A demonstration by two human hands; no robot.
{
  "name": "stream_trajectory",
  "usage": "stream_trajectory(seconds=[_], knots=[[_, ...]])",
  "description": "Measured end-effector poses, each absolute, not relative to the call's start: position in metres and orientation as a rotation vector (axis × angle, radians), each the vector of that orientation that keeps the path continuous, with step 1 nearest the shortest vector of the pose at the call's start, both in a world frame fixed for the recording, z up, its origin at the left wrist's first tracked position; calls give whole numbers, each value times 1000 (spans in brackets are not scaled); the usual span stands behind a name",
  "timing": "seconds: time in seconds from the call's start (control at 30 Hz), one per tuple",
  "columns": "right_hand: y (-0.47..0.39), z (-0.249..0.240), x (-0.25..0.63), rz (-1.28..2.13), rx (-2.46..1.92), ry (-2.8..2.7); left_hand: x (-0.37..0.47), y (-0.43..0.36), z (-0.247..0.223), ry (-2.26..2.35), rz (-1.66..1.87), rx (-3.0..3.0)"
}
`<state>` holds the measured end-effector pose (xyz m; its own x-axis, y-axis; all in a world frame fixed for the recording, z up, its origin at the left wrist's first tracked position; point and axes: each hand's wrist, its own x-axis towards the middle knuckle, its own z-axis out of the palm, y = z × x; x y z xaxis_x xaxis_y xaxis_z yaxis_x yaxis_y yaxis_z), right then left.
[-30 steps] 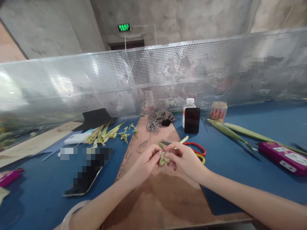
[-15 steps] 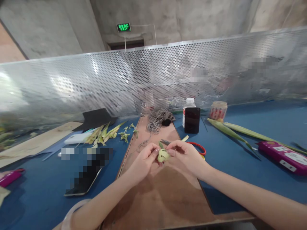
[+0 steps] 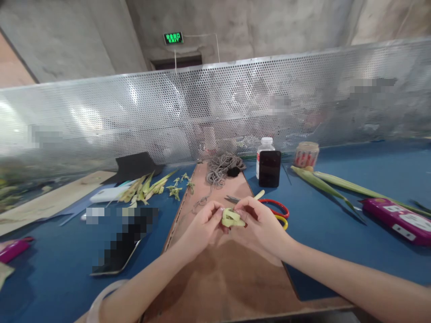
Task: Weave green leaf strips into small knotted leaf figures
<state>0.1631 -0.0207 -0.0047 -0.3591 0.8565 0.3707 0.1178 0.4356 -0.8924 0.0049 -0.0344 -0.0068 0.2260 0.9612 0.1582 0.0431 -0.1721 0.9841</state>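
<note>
Between the fingertips of both hands is a small pale-green woven leaf piece [image 3: 230, 218], made of folded strips with gaps between them. My left hand [image 3: 206, 224] pinches its left side. My right hand [image 3: 261, 222] is closed on its right side, thumb and forefinger at the strip ends. Just beyond the right hand lie scissors [image 3: 278, 207] with red and yellow handles, partly hidden by that hand. A pale leaf stub [image 3: 259, 194] shows behind the right knuckles.
A tangle of grey cord [image 3: 222, 167] lies on the brown board [image 3: 218, 278]. Leaf scraps [image 3: 144, 188] and a black phone [image 3: 124, 246] are at left. At right are a white bottle [image 3: 266, 144], a jar [image 3: 306, 154], long leaves [image 3: 323, 186] and a purple package [image 3: 397, 220].
The woven piece has turned in my fingers and now shows open loops. The small leaf tip above it is out of sight. My right hand has shifted slightly, baring more of the yellow handle.
</note>
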Motion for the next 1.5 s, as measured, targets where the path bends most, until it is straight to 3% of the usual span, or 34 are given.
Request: stream_trajectory(seconds=[0.37, 1.23, 1.5], knots=[[-22, -6, 166, 731, -796, -1893, 5, -35, -7, 866, 1155, 1412], [-20, -5, 171, 795, -774, -1987, 1, -35, -4, 699, 1032, 1162], [-22, -3, 169, 800, -791, -1923, 2, -34, -7, 841, 1066, 1371]])
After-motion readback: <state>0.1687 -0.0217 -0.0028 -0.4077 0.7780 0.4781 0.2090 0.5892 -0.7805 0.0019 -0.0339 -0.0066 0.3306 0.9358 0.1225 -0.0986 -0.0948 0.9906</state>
